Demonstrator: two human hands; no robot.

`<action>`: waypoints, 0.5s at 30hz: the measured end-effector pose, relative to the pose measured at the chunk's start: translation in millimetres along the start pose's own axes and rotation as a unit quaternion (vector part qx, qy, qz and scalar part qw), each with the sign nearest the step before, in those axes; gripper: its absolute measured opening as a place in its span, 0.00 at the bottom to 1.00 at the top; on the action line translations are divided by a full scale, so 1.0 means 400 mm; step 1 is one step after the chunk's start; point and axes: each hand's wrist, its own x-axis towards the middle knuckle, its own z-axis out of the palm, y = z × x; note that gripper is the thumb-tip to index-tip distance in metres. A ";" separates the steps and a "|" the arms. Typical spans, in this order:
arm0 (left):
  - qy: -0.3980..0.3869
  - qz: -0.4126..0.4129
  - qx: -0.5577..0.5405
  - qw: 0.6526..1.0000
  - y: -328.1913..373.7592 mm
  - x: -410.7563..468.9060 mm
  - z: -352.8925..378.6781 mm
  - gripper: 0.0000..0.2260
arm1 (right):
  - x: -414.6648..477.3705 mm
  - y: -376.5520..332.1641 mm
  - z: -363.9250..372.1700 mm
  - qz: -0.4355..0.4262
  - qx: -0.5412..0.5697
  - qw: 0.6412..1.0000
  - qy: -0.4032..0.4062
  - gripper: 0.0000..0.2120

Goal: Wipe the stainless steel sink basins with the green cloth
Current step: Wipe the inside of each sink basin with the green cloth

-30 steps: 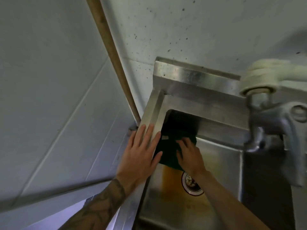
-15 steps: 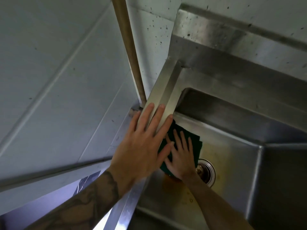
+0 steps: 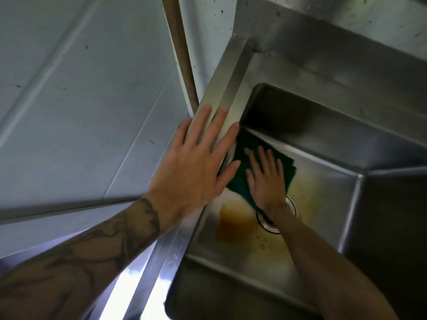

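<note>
Pressing flat, the right hand (image 3: 265,179) lies on the green cloth (image 3: 240,183) with fingers straight and spread; nothing is pinched or curled round, the palm alone bears down. The cloth sits on the floor of the sink basin (image 3: 328,204), tight against the left wall, its far edge just short of the back corner and its near end running under the wrist beside the drain (image 3: 291,204). The left hand (image 3: 196,167) rests open on the sink rim (image 3: 228,84), fingers extended along the steel – a brace, by the look of it.

A second ago the cloth was bunched higher in that back corner under bent fingers; since then it has come down toward the drain and the fingers have flattened out. I judge the corner has had its pass and the stroke is working across the floor.

Inside the basin, besides the cloth, lies a brown stain (image 3: 233,220) just left of the drain, with yellowish film and a few droplets nearer the front – not yet wiped
</note>
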 end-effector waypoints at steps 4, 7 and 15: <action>0.003 -0.001 0.012 1.000 0.000 -0.001 0.002 0.33 | 0.019 0.011 -0.013 0.180 0.030 0.982 0.046 0.28; 0.005 -0.003 0.012 1.000 0.001 0.002 0.000 0.33 | 0.045 -0.144 0.011 0.160 0.023 0.985 0.051 0.30; 0.011 -0.004 0.011 1.000 0.000 -0.001 -0.006 0.33 | 0.031 0.010 -0.024 0.079 0.016 0.996 0.031 0.28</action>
